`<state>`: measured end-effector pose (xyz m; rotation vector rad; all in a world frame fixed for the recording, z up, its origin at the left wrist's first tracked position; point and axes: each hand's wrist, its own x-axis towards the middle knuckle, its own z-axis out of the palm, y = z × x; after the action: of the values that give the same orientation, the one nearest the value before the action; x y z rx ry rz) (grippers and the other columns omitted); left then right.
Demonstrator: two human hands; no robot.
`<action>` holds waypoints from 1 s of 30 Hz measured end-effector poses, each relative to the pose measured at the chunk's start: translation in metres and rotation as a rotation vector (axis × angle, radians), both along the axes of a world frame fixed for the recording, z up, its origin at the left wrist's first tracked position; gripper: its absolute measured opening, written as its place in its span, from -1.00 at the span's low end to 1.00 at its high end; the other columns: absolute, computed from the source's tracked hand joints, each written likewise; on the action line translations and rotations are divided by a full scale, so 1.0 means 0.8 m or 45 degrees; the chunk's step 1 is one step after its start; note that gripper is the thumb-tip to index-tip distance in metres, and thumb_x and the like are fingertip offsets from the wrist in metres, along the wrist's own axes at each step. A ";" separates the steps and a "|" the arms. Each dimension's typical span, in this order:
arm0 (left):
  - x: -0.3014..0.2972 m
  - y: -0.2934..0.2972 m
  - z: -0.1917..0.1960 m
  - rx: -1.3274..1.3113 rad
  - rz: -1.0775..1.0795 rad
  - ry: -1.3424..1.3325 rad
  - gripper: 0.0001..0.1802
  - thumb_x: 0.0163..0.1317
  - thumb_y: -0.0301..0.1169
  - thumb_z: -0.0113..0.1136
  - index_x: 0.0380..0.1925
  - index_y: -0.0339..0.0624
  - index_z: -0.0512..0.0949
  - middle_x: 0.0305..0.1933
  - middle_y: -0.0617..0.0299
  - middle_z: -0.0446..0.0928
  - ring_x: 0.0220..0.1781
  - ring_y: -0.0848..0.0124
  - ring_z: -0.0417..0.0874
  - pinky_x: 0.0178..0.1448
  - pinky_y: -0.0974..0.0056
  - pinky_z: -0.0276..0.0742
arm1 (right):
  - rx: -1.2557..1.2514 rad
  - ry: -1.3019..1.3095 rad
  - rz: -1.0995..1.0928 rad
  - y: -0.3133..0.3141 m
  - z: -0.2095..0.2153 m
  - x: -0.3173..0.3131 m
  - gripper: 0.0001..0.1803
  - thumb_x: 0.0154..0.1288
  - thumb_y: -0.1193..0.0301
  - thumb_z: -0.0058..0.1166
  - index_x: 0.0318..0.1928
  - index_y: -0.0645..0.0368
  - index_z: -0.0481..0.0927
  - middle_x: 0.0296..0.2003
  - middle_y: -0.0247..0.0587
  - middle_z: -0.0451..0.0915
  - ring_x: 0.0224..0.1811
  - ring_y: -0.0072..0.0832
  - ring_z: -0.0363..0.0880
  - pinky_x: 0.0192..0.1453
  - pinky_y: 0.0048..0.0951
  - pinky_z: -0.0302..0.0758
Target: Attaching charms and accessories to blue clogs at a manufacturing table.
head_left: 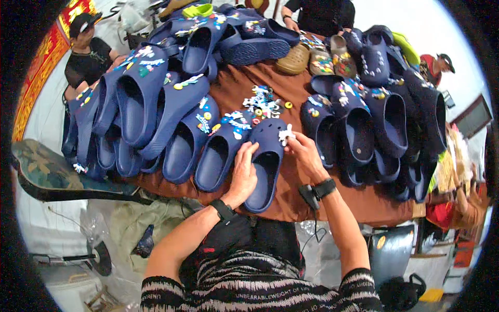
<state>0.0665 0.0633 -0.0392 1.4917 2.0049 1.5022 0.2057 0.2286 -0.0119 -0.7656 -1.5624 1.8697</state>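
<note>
Blue clog (267, 161) is at the surface's (236, 86) near edge, its side in your left hand's (242, 176) curled grip, so hold steady and gently push the white charm (286, 134), pinched in your right hand (305, 155), straight in.

A brown-draped table (234, 86) bears navy clogs (179, 151) at nine and three o'clock, loose shoe charms (262, 102) toward twelve.

The left grip (243, 177) lies against a navy clog (267, 171) over the brown-draped desk (288, 190). The right grip (306, 156) pinches a white charm (285, 135) at its toe.
</note>
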 end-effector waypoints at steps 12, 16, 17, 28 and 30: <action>0.023 -0.026 0.014 -0.050 0.015 -0.051 -0.29 0.10 -0.78 -0.08 0.33 -0.20 0.29 0.43 -0.15 0.16 0.52 -0.10 0.14 0.58 -0.02 0.07 | 0.592 -0.328 -0.248 0.019 0.006 -0.015 -0.79 0.35 0.53 0.15 -0.03 0.26 0.62 -0.31 -0.26 0.60 -0.31 -0.48 0.57 -0.15 -0.43 0.51; 0.011 -0.018 0.032 -0.042 -0.019 0.012 -0.33 0.13 -0.71 0.04 0.32 -0.20 0.29 0.44 -0.16 0.15 0.54 -0.08 0.12 0.59 0.01 0.04 | 1.253 -0.497 -0.255 0.020 0.018 -0.021 -0.80 0.28 0.54 0.19 -0.08 0.20 0.62 -0.23 -0.11 0.61 -0.27 -0.21 0.64 -0.16 -0.30 0.55; 0.007 -0.014 0.037 -0.020 -0.050 0.068 -0.32 0.13 -0.71 0.05 0.32 -0.19 0.29 0.44 -0.16 0.15 0.54 -0.08 0.12 0.59 0.01 0.05 | 1.362 -0.531 -0.250 0.015 0.024 -0.023 -0.82 0.25 0.53 0.20 -0.12 0.19 0.60 -0.24 -0.07 0.59 -0.26 -0.12 0.63 -0.18 -0.23 0.55; 0.004 0.006 0.025 -0.071 -0.061 0.055 -0.25 -0.02 -0.82 0.01 0.28 -0.15 0.39 0.39 -0.02 0.27 0.53 -0.06 0.13 0.61 0.00 0.03 | 1.660 -0.702 -0.020 0.018 0.026 -0.029 -0.87 0.24 0.42 0.22 -0.23 0.14 0.58 -0.35 -0.07 0.53 -0.33 -0.03 0.60 -0.26 -0.06 0.53; 0.004 0.006 0.026 -0.072 -0.058 0.059 -0.24 -0.02 -0.82 0.02 0.28 -0.15 0.39 0.39 -0.02 0.27 0.53 -0.07 0.13 0.61 -0.01 0.04 | 1.647 -0.738 0.010 0.015 0.028 -0.031 -0.88 0.24 0.42 0.22 -0.25 0.14 0.59 -0.35 -0.06 0.53 -0.32 -0.03 0.61 -0.25 -0.06 0.53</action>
<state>0.0696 0.0683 -0.0185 1.5519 2.0078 1.3942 0.1805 0.2407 0.0104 -0.6328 -2.5803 0.2997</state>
